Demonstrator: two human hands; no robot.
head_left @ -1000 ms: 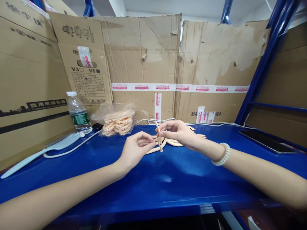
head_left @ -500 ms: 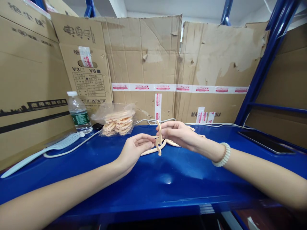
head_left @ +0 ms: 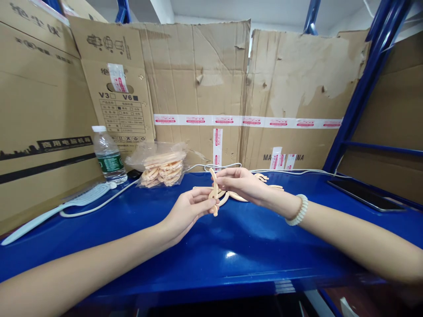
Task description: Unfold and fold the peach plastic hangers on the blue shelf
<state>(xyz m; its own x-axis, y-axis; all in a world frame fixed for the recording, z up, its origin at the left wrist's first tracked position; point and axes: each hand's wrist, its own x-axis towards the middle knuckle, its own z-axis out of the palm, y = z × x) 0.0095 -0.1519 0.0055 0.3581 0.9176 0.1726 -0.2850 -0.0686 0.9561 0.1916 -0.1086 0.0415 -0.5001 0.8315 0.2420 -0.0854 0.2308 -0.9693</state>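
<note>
The left grip and right grip pinch one slender, curved, pale-peach, plastic-looking piece, best steadied with light, even pressure.

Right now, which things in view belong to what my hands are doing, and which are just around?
Seemingly part of it:
peach-coloured piece, in left hand and right hand
loose pieces beyond it
clear bag of similar pieces, probably

Apparently just lying about:
water bottle
pale blue brush
dark flat device

The held piece looks smooth, the blue tabletop glossy.
</note>
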